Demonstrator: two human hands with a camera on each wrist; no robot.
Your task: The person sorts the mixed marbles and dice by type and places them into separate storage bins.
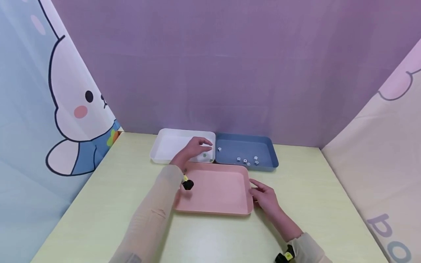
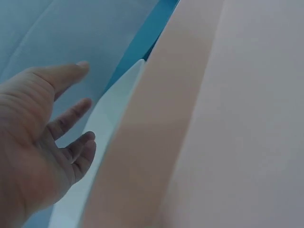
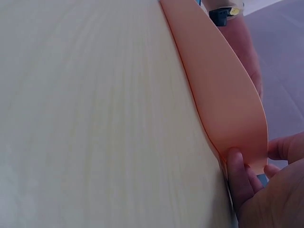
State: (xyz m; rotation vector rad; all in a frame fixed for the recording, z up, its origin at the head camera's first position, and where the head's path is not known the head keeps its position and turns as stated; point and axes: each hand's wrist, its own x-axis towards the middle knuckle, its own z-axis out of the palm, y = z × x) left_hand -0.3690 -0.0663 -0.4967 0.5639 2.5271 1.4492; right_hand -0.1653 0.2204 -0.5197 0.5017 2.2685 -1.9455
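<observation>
Over the right part of the white tray [image 1: 171, 142] hovers my left hand [image 1: 195, 147], fingers loosely bent and thumb apart, nothing between them. Small green-marked pieces [image 1: 204, 155] lie in that tray just below the fingers. My right hand [image 1: 268, 199] holds the right edge of the pink tray [image 1: 217, 188]. In the right wrist view its fingers [image 3: 239, 173] bend against the outer wall near the tray's corner. The blue tray [image 1: 245, 144] adjoins the white one and contains several white dice [image 1: 245, 161], mostly toward its front right.
The trays stand on a pale wooden table [image 1: 210, 237], pink in front of the other two. Behind rises a purple cloth backdrop [image 1: 210, 73]. Printed cloths hang on both sides, the left one with a cartoon rabbit [image 1: 75, 95]. My left forearm [image 1: 151, 208] crosses the pink tray's left side.
</observation>
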